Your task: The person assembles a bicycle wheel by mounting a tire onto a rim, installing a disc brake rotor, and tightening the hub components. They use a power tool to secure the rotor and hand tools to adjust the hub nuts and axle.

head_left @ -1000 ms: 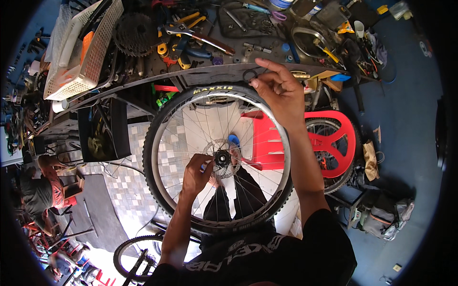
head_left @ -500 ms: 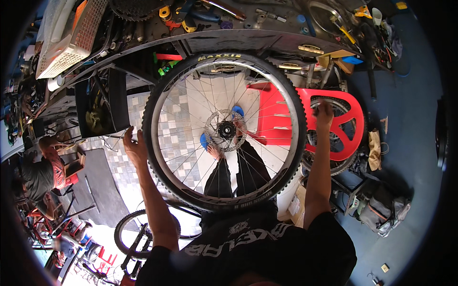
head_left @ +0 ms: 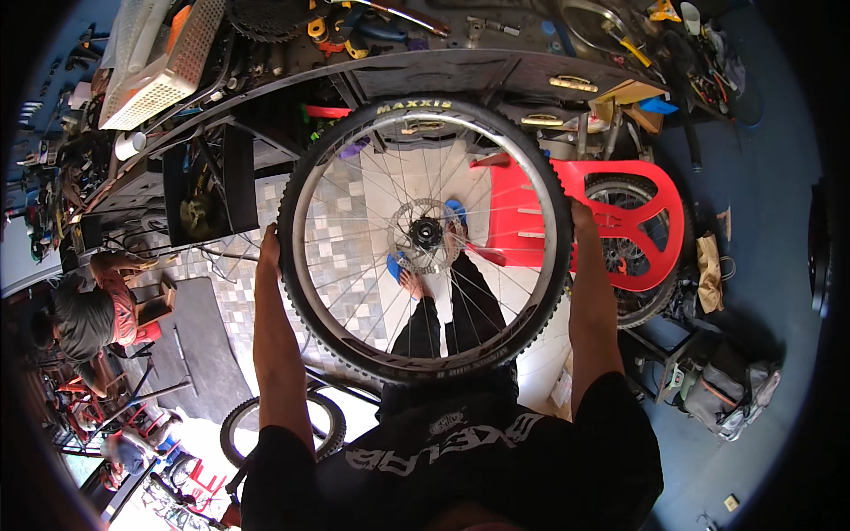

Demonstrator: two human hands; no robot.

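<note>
A bicycle wheel [head_left: 426,233] with a knobby black tyre, wire spokes and a brake disc around its hub is in front of my body, its side facing up at me. My left hand [head_left: 269,250] presses against the tyre's left side, fingers close together. On the opposite side my right hand [head_left: 583,218] holds the tyre, its fingers partly hidden by it. Through the spokes show my feet in blue slippers [head_left: 397,265] on the tiled floor. The wheel's underside is hidden.
A red plastic chair [head_left: 518,212] stands right of the wheel, with another wheel [head_left: 651,305] behind it. Ahead runs a workbench [head_left: 416,74] with tools and a white basket [head_left: 164,93]. A co-worker [head_left: 84,310] bends at the left. A backpack [head_left: 722,394] lies at the right.
Both hands have moved inward from beside the wheel and now touch the tyre on its two sides. The view has shifted slightly.
</note>
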